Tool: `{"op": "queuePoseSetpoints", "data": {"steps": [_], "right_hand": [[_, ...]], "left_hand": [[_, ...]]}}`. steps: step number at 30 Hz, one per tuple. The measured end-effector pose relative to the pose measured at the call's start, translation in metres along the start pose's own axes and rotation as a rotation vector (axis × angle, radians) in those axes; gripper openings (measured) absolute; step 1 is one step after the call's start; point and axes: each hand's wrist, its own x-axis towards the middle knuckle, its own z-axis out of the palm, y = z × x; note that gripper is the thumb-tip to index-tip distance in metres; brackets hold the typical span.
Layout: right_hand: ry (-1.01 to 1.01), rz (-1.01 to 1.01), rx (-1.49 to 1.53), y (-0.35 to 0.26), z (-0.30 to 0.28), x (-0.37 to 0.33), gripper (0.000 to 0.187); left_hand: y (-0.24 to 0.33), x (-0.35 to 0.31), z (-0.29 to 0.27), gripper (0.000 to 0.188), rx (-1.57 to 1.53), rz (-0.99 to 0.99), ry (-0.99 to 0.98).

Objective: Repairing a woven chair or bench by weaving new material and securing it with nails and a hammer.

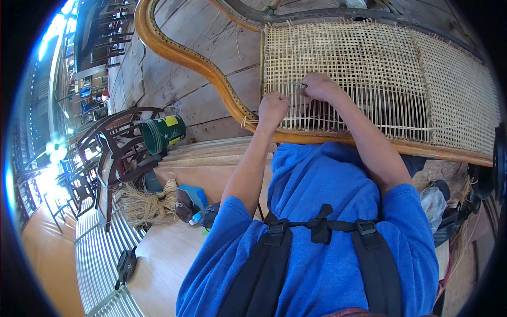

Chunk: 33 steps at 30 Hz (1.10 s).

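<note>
A long panel of pale woven cane (338, 53) is set in a curved, varnished wooden frame (203, 66) in front of me. Its far part is a close open-square weave, while the near middle shows bare parallel strands (364, 111) with gaps between them. My left hand (273, 110) is closed at the panel's left edge, by the frame. Just to its right, my right hand (321, 87) pinches over the boundary between weave and bare strands. A thin cane strand (296, 95) appears to run between the hands. Something small and dark shows at my right fingertips, too small to name.
Left of me lie a bundle of loose cane (145, 203), a green bucket (163, 133) on its side and a dark wooden chair (113, 142). A black pouch (125, 267) rests on the lower left surface. A clear plastic bag (434, 206) is at my right.
</note>
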Motion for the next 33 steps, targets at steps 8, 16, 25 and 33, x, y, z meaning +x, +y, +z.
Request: {"op": "queuePoseSetpoints", "data": {"steps": [8, 16, 25, 33], "right_hand": [[0.409, -0.003, -0.151, -0.002, 0.035, -0.001, 0.023], [0.252, -0.104, -0.104, 0.0, 0.02, -0.01, 0.019], [0.562, -0.078, -0.189, -0.005, 0.046, 0.015, 0.018], [0.595, -0.237, -0.104, 0.012, 0.055, 0.004, 0.018]], "left_hand": [[0.014, -0.019, -0.004, 0.017, 0.235, 0.203, 0.218], [-0.011, 0.007, -0.011, 0.017, 0.153, 0.04, -0.077], [0.009, -0.004, -0.015, 0.021, 0.042, -0.081, 0.046], [0.005, -0.008, -0.005, 0.024, 0.625, 0.043, 0.026]]}}
